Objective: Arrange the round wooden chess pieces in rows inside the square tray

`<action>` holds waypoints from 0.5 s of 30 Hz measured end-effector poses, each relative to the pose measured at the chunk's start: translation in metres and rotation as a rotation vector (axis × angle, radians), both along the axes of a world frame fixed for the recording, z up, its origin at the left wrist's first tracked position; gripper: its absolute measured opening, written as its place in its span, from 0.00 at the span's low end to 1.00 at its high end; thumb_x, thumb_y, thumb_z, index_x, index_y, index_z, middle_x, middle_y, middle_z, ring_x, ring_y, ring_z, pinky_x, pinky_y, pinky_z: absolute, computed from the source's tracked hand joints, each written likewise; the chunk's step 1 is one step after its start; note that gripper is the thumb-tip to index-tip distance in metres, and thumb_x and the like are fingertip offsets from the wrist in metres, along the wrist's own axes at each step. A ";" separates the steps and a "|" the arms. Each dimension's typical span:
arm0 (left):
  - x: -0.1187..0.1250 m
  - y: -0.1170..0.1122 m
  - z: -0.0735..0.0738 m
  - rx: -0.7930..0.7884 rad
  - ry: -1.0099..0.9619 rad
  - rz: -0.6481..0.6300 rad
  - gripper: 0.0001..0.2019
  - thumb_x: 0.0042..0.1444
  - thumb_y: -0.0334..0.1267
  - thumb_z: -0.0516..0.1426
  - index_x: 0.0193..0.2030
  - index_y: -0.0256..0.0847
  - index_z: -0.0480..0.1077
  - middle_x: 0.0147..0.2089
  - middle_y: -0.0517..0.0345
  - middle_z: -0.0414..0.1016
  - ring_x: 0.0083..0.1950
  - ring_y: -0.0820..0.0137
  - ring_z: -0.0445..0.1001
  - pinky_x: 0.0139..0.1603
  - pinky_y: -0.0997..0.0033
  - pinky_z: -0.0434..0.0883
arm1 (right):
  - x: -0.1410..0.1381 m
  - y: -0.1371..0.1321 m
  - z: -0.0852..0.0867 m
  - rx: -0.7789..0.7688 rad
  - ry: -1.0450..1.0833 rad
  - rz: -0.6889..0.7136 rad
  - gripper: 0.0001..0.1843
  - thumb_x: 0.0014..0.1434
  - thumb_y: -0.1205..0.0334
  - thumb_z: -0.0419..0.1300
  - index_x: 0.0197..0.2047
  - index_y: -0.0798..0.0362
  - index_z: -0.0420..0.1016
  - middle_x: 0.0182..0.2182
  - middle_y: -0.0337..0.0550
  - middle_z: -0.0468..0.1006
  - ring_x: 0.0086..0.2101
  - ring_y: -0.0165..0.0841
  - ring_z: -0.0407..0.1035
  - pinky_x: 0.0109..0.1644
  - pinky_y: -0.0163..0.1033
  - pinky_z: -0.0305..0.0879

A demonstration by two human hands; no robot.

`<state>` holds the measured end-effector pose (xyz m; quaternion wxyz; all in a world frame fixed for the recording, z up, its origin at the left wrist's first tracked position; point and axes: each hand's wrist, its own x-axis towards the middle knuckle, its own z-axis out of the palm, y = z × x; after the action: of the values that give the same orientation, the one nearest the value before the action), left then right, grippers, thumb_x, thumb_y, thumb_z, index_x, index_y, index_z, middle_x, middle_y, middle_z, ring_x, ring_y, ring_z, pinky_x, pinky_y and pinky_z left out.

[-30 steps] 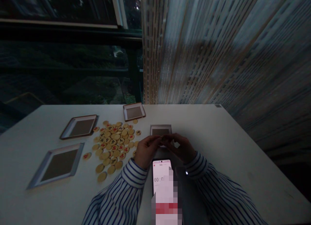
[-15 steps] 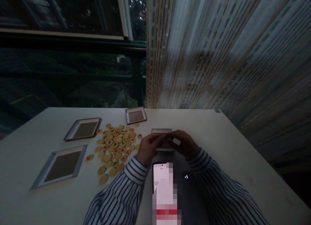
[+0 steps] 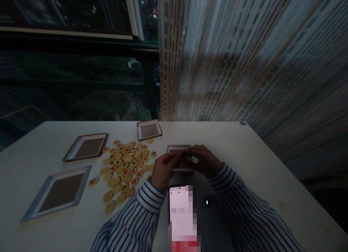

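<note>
Step in hand, as far as I can judge: fine two-handed fingertip work over the small tray (image 3: 174, 147), centre frame. Left hand (image 3: 164, 168): thumb and forefinger pinched together. Right hand (image 3: 205, 161): fingers bent inward, tips meeting the left's. Too dark and blurred to tell what, if anything, sits between them. Next move probably calls for a steady, light pinch; left side is nearest the discs.

Round wooden discs (image 3: 127, 158), red or black characters on some, heaped left of centre, strays around the edges. One lies apart near the lower-left tray (image 3: 61, 192).

Surface: white bench (image 3: 258, 179), dim. Brown-rimmed trays at left (image 3: 89, 147) and upper middle (image 3: 149, 130) of the heap. Phone (image 3: 181, 208), lit, partly pixelated, bottom centre; dark object with a glowing mark (image 3: 207, 202) beside it.

Room: gloomy; window (image 3: 81, 20) upper left, string curtain (image 3: 212, 56) upper right, greenery outside.
</note>
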<state>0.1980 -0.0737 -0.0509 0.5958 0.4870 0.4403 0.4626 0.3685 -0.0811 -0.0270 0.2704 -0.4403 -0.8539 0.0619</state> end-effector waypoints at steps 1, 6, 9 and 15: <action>0.000 0.000 0.000 0.003 0.005 0.002 0.12 0.43 0.42 0.61 0.32 0.35 0.74 0.30 0.54 0.78 0.31 0.69 0.75 0.33 0.72 0.72 | 0.000 0.001 0.001 -0.007 -0.012 0.006 0.09 0.55 0.58 0.57 0.40 0.51 0.72 0.33 0.40 0.77 0.34 0.31 0.68 0.38 0.38 0.58; -0.002 0.002 0.001 -0.008 0.030 0.008 0.11 0.43 0.41 0.61 0.32 0.35 0.74 0.29 0.55 0.78 0.31 0.70 0.74 0.33 0.73 0.71 | -0.002 0.004 0.002 -0.025 -0.050 0.031 0.09 0.56 0.59 0.56 0.40 0.52 0.71 0.34 0.41 0.77 0.34 0.31 0.68 0.39 0.37 0.57; -0.003 0.002 -0.001 0.010 0.053 0.015 0.11 0.44 0.41 0.61 0.32 0.35 0.74 0.29 0.55 0.77 0.30 0.71 0.74 0.33 0.74 0.71 | -0.003 0.005 0.002 -0.019 -0.054 0.039 0.09 0.56 0.59 0.56 0.40 0.52 0.70 0.34 0.42 0.77 0.34 0.31 0.68 0.38 0.37 0.57; -0.003 0.001 -0.003 0.046 0.107 0.009 0.11 0.45 0.41 0.59 0.33 0.36 0.74 0.30 0.54 0.78 0.32 0.69 0.75 0.34 0.72 0.72 | -0.003 0.005 0.001 -0.012 -0.081 0.051 0.09 0.56 0.59 0.56 0.40 0.51 0.70 0.32 0.41 0.77 0.34 0.30 0.69 0.39 0.37 0.57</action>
<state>0.1950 -0.0724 -0.0537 0.5578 0.5227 0.4631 0.4486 0.3659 -0.0758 -0.0261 0.2315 -0.4222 -0.8747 0.0561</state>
